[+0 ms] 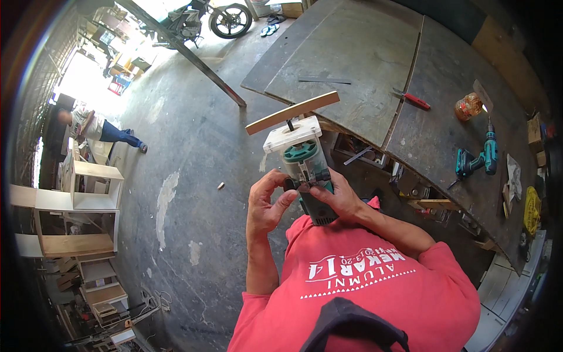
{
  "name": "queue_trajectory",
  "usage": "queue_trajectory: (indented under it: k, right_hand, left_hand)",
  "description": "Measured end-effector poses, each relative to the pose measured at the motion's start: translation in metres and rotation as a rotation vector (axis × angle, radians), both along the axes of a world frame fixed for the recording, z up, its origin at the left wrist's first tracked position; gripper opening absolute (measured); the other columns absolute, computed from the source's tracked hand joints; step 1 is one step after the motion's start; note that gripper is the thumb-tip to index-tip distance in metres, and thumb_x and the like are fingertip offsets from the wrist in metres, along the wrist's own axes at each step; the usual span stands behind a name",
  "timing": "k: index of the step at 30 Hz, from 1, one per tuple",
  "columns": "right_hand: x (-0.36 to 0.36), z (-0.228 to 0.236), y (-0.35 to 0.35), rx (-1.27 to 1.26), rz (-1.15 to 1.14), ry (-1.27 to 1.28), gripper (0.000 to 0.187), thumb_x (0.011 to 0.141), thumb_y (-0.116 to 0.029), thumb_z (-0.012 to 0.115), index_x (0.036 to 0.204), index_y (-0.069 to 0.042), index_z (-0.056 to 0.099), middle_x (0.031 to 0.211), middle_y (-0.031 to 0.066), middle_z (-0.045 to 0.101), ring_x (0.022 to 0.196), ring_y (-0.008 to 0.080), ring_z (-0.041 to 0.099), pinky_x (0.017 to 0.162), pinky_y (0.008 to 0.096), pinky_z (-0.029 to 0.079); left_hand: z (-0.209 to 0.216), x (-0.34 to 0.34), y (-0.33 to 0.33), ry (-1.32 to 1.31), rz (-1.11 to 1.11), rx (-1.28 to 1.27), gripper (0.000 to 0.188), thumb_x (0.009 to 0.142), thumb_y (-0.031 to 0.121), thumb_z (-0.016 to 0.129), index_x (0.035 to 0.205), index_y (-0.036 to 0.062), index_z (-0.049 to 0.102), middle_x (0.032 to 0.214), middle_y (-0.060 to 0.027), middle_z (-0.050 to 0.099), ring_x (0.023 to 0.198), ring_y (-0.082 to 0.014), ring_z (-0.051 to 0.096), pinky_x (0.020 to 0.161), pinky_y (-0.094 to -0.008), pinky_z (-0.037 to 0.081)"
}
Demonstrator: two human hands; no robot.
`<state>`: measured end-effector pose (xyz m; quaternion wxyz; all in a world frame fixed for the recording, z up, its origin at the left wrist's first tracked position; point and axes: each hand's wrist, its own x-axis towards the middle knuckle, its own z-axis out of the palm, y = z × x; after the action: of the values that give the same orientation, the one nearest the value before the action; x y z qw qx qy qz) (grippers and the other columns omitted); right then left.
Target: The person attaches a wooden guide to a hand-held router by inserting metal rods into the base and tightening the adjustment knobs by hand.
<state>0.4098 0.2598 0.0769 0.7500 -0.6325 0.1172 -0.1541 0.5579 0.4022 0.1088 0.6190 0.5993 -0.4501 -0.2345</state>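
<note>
Floor: grey concrete, pale patches, spread under the whole scene.
Counter: dark slabs at upper right, with a seam between them; tools on top, more things stowed below.
Shelves: white and wood-toned units along the left side.
Motorcycle: dark body, parked at the top, front wheel toward the counter.
Co-worker: one person in blue jeans, at the far left, well apart from the counter.
Shirt: red, short-sleeved, white print, on the person at work.
Post: slim, slanting, between motorcycle and counter.
Router: green and black, pale base; held up before the shirt, beside the counter's near edge, base pointing away from the body.
Strip: narrow, wooden, crosswise just beyond the router's base; a dark shaft shows between them; whether it is fastened cannot be told.
Hands: both bare, both on the router. Left curled, thumb and fingers closed about a dark knob at its side; right wrapped round the opposite side, thumb across the front, fingers mostly hidden.
Drill: teal and black, lying on the counter.
Bag: yellow, at far right.
Jar: orange-brown contents, on the counter near the drill.
Knife: red handle, by the seam.
Metal strip: thin, dark, on the counter.
</note>
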Motion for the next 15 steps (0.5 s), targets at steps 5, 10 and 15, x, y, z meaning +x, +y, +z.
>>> queue_trajectory:
  k: [5,10,15]
  right_hand:
    - [0.001,-0.005,-0.002,-0.025,0.0,0.012,0.049,0.092,-0.035,0.07,0.127,-0.003,0.057,0.114,0.0092,0.067,0.105,0.0157,0.061,0.092,0.0332,0.048]
    - [0.002,-0.007,-0.002,-0.051,-0.025,0.025,0.053,0.091,-0.037,0.071,0.127,-0.002,0.055,0.114,0.011,0.066,0.105,0.0172,0.061,0.094,0.0345,0.048]
    - [0.004,0.0,0.002,-0.105,-0.054,0.038,0.054,0.088,-0.033,0.073,0.126,0.0,0.055,0.111,0.0124,0.068,0.102,0.0183,0.063,0.092,0.0342,0.049]
  left_hand:
    - [0.0,-0.002,-0.002,-0.173,0.065,-0.021,0.026,0.084,0.017,0.078,0.094,0.0002,0.062,0.079,-0.007,0.059,0.073,-0.0175,0.057,0.069,-0.0284,0.046]
    - [-0.008,-0.002,-0.004,-0.15,0.11,-0.034,0.027,0.084,0.018,0.078,0.094,0.0002,0.061,0.079,-0.0074,0.058,0.073,-0.0184,0.056,0.068,-0.0283,0.045]
    - [-0.028,-0.001,0.002,-0.051,0.126,-0.076,0.033,0.083,0.02,0.079,0.102,0.0022,0.06,0.09,-0.0069,0.059,0.083,-0.0179,0.055,0.076,-0.03,0.045]
